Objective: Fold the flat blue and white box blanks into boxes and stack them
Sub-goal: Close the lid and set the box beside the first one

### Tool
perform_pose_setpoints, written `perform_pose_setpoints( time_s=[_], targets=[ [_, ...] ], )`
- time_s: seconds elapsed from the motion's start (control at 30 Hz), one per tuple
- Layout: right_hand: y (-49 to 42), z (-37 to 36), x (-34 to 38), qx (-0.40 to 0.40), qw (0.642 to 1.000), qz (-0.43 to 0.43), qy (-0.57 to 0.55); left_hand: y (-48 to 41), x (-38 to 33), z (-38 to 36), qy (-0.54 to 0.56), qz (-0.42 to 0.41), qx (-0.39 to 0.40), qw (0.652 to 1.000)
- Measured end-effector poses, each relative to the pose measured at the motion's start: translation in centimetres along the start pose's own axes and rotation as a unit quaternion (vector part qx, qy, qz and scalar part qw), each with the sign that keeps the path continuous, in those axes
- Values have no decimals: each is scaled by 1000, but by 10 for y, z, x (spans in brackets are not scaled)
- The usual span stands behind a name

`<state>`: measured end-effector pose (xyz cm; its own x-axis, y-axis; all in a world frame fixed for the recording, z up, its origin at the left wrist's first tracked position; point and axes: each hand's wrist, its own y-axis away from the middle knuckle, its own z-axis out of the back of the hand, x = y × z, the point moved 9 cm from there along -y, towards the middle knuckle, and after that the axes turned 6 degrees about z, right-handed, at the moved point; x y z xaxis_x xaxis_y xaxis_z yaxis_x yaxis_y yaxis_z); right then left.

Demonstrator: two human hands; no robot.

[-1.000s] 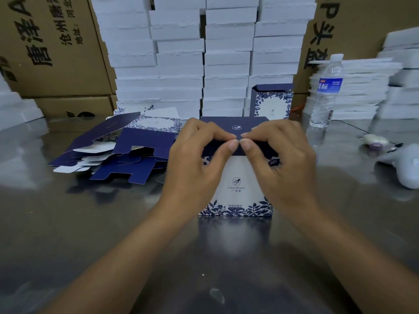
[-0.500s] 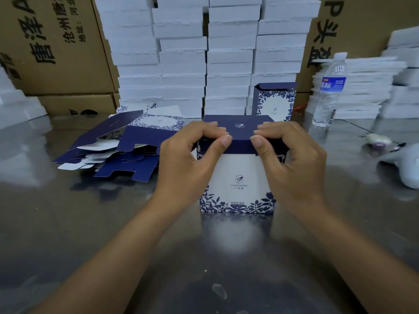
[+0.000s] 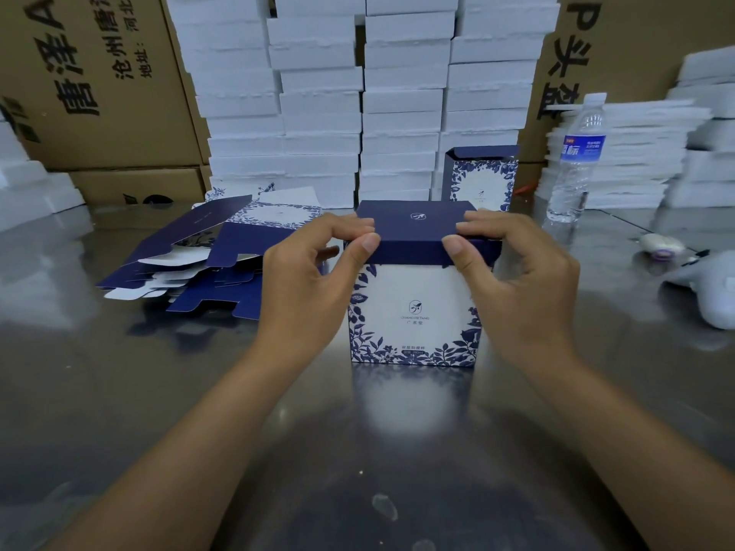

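"沧州", "地址:" on left cardboard carton point(image 3: 119, 125)

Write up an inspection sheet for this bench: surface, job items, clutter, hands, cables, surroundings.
Surface: shiny metal table, reflective, a few smudges near the front.
Job's things: upright box in the middle, lid folded down; flat blanks piled to its left; second box standing behind it.
Clutter: water bottle and white device at right.
Hands: left hand and right hand pinch the box's lid edge.
Cables: thin dark line by the white device, possibly a cable.
Surroundings: foam stacks, cartons.

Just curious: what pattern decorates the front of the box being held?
The box has navy leaves bordering a white centre; head view shows it.
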<state>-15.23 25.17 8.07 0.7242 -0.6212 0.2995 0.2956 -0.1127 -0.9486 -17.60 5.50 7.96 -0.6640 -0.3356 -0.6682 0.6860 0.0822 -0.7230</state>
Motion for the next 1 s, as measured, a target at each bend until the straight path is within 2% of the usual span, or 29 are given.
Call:
perform_pose_setpoints(
  time_s=[0.27,0.43,0.7,0.87,1.0],
  targets=[
    [-1,-2,-6,4,998,-45,-46,-1,5,-1,3,18,-3,1000],
    [8,-11,-34,12,971,-193,-141,2,7,0,-5,4,1,1000],
    [9,-16,-40,15,957,-220,-188,3,13,3,19,24,-4,1000],
    [12,-13,-51,-36,943,-250,-216,3,14,4,15,28,-11,999],
    [9,-15,-51,-34,947,-238,-215,3,13,4,11,22,-13,1000]
  ],
)
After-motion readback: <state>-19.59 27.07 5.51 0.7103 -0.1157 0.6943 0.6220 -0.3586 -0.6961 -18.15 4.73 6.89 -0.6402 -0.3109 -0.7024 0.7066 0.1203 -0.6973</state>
